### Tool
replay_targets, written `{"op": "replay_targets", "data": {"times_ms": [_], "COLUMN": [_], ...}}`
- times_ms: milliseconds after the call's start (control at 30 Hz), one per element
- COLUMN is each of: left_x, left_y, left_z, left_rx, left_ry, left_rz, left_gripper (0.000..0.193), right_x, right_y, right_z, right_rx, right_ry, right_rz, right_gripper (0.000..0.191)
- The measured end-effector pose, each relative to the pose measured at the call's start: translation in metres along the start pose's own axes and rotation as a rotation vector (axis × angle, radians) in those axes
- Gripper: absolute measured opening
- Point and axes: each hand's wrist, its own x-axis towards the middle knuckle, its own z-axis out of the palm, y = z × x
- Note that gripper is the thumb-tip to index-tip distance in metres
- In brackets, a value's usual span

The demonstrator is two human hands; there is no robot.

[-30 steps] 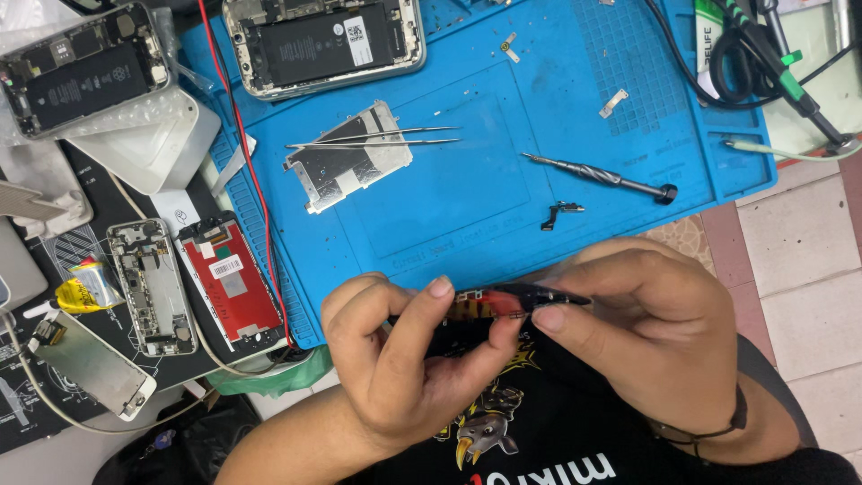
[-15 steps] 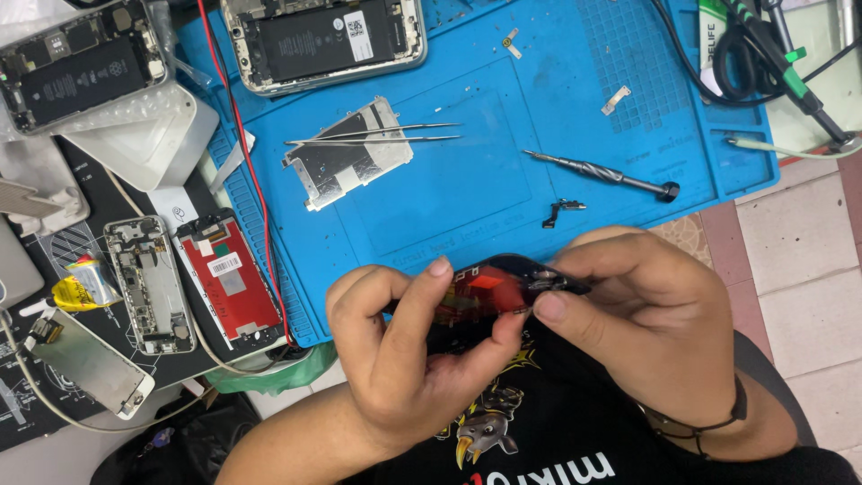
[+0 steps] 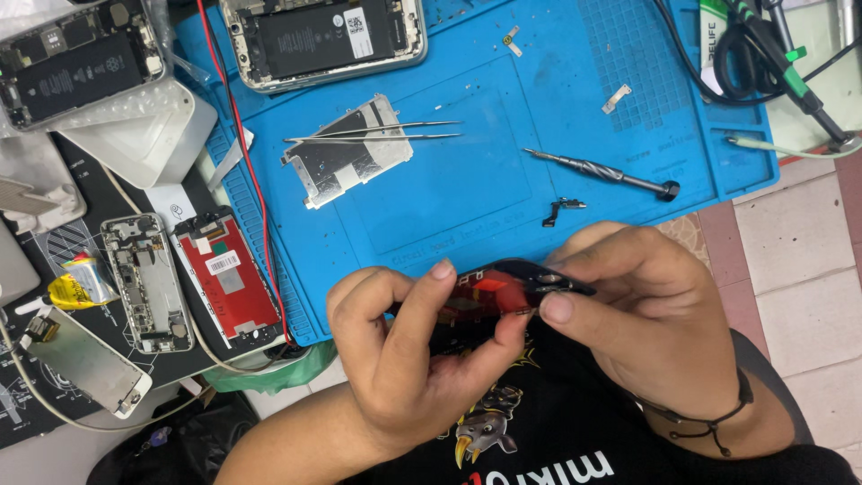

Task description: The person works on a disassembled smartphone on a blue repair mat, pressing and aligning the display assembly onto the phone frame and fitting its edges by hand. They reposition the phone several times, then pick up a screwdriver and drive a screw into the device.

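Note:
My left hand (image 3: 409,359) and my right hand (image 3: 642,319) both grip a dark phone screen panel with a red back (image 3: 503,289), held close to my chest below the front edge of the blue mat (image 3: 467,207). The left thumb and forefinger pinch its left part. The right fingers pinch its right end. Much of the panel is hidden by my fingers.
On the mat lie tweezers (image 3: 373,133) across a metal shield plate (image 3: 346,153), a small screwdriver (image 3: 602,171), a tiny black part (image 3: 558,209) and an opened phone (image 3: 323,36). Left of the mat are a red screen panel (image 3: 224,278), a bare phone frame (image 3: 145,280) and other phone parts.
Both hands have shifted the panel slightly; its red back shows more between my fingers than a second ago. The items on the mat have not moved.

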Motion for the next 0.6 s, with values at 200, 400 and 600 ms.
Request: {"op": "replay_targets", "data": {"times_ms": [200,400,600], "left_x": [0.0004,0.0002,0.0002], "left_y": [-0.0001,0.0004,0.0010], "left_z": [-0.0006,0.0005,0.0012], "left_rx": [0.000,0.000,0.002], "left_ry": [-0.009,-0.005,-0.003], "left_rz": [0.006,0.017,0.011], "left_gripper": [0.067,0.067,0.067], "right_x": [-0.0004,-0.0012,-0.0005], "right_y": [-0.0006,-0.0028,-0.0017], "right_z": [-0.0010,-0.0009,0.0009], "right_rx": [0.053,0.080,0.116], "right_ry": [-0.023,-0.031,-0.005], "right_rz": [-0.007,-0.005,-0.003], "right_gripper": [0.021,0.019,0.019]}}
